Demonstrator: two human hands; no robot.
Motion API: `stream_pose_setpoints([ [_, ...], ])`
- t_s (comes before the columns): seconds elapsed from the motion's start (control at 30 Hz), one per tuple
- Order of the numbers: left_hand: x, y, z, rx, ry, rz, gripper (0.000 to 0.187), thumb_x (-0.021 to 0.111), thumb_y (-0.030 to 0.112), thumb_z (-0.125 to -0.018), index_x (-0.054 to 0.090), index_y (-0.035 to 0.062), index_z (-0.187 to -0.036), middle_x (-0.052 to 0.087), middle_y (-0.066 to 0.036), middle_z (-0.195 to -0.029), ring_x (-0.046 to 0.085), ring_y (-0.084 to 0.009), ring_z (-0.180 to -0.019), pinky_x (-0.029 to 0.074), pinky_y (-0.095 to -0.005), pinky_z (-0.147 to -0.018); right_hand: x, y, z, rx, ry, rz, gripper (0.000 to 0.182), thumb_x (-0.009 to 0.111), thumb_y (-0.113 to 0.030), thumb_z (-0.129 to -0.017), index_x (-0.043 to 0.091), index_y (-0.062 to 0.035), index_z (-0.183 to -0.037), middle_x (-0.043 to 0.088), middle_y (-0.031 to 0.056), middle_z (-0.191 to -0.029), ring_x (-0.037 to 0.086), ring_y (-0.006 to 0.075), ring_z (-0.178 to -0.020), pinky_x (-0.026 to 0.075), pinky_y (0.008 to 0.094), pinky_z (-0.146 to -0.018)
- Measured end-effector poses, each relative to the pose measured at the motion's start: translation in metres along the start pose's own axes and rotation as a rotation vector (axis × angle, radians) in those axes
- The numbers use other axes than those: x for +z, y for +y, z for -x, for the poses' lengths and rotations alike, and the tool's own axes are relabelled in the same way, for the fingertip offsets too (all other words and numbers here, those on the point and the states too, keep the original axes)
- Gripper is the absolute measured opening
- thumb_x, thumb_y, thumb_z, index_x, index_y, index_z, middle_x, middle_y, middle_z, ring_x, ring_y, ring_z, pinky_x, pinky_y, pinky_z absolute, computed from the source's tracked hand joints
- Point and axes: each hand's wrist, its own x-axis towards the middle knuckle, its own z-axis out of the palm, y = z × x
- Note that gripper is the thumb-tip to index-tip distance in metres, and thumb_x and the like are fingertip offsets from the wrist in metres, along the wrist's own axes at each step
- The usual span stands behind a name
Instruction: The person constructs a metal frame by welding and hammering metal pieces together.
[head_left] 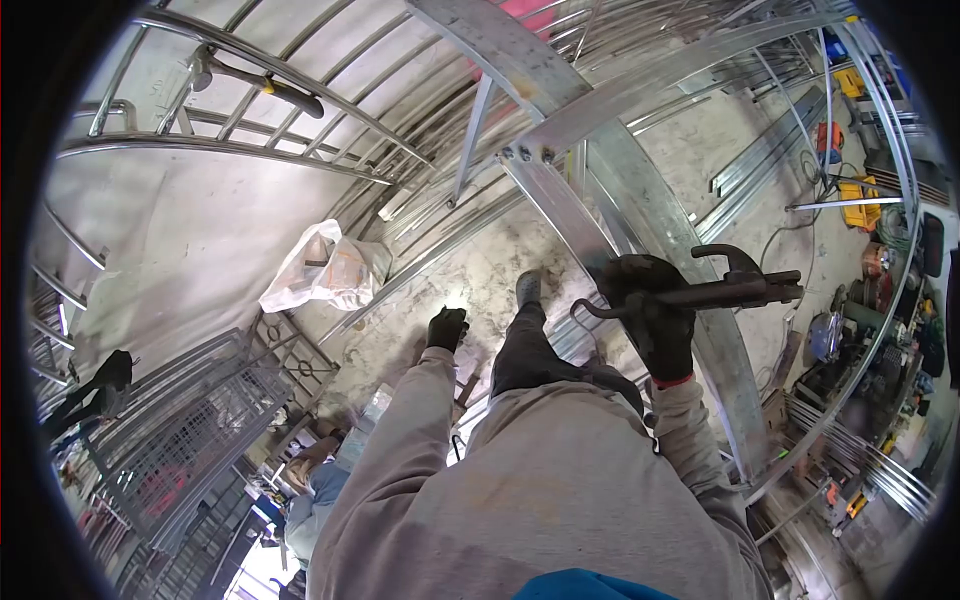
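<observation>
- The welding clamp [740,292] is in the right hand [655,318], out over the right side of the wide metal beam [722,365], its nose pointing away to the right.
- Its bare-looking nose could strike the beam or spark against it if the wrist dips or swings inward; the closeness of so much metal would be the cause (no rod can be made out in the nose).
- The curved lever stands up from the clamp's top, so it might snag on a sleeve or a bar if the arm turns carelessly.
- A trip seems possible too: long bars [430,262] lie on the floor beyond the shoe [529,290], and a step taken while looking at the clamp could catch them.
- The hammer [268,87] rests on the railing [225,145]; a hard knock to those rails might send it off.
- Right arm: elbow bent close to the body, forearm reaching forward, gloved fingers wrapped firmly round the clamp's handle. Whether the glove also touches the narrow beam [560,205], I cannot tell.
- Left arm: stretched forward and down, the left hand [446,328] apart from the beams, fingers curled; whether they close on anything is unclear.
</observation>
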Motion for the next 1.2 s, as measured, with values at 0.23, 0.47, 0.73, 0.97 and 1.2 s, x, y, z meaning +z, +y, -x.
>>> stream_pose_setpoints([
  [0.23,-0.034,-0.011,-0.092,0.817,0.374,-0.149,0.017,0.063,0.026,-0.103,0.071,0.0110,-0.102,0.062,0.002,-0.075,0.055,-0.0109,-0.058,0.047,-0.0332,-0.053,-0.009,0.021,-0.001,-0.093,-0.030,-0.140,0.038,0.065,0.000,-0.102,0.060,0.0066,-0.138,0.072,0.0205,-0.129,0.072,0.0358,-0.123,0.059,0.0509,-0.107],
  [0.47,-0.121,0.322,0.034,1.249,1.115,-0.010,0.029,0.065,0.021,-0.106,0.070,0.0000,-0.125,0.073,-0.016,-0.103,0.069,-0.0291,-0.089,0.055,-0.0407,-0.091,-0.011,0.018,-0.001,-0.107,-0.053,-0.117,0.040,0.066,-0.005,-0.104,0.059,0.0063,-0.141,0.065,0.0208,-0.138,0.069,0.0342,-0.125,0.058,0.0517,-0.108],
  [0.73,-0.187,0.537,0.087,1.021,0.935,-0.187,0.052,0.075,0.040,-0.089,0.076,0.0062,-0.128,0.080,-0.021,-0.110,0.076,-0.0374,-0.107,0.058,-0.0447,-0.093,-0.002,0.004,-0.004,-0.051,-0.058,0.030,0.040,0.061,-0.008,-0.103,0.057,0.0055,-0.141,0.068,0.0163,-0.133,0.067,0.0253,-0.124,0.057,0.0430,-0.108],
  [0.97,-0.201,0.547,0.063,1.151,1.022,0.020,0.024,0.073,0.027,-0.095,0.079,0.0040,-0.098,0.079,-0.019,-0.089,0.078,-0.0373,-0.086,0.059,-0.0463,-0.077,0.002,-0.001,-0.006,-0.121,-0.046,0.084,0.035,0.063,-0.007,-0.101,0.062,0.0061,-0.134,0.071,0.0173,-0.129,0.071,0.0259,-0.117,0.060,0.0407,-0.102],
  [1.2,-0.195,0.489,0.099,1.613,0.662,0.526,0.019,0.063,0.014,-0.105,0.072,-0.0003,-0.113,0.078,-0.014,-0.108,0.074,-0.0219,-0.097,0.058,-0.0374,-0.084,-0.008,0.017,-0.005,-0.161,-0.097,0.026,0.037,0.061,-0.005,-0.102,0.060,0.0063,-0.137,0.069,0.0188,-0.135,0.071,0.0302,-0.123,0.058,0.0442,-0.109],
])
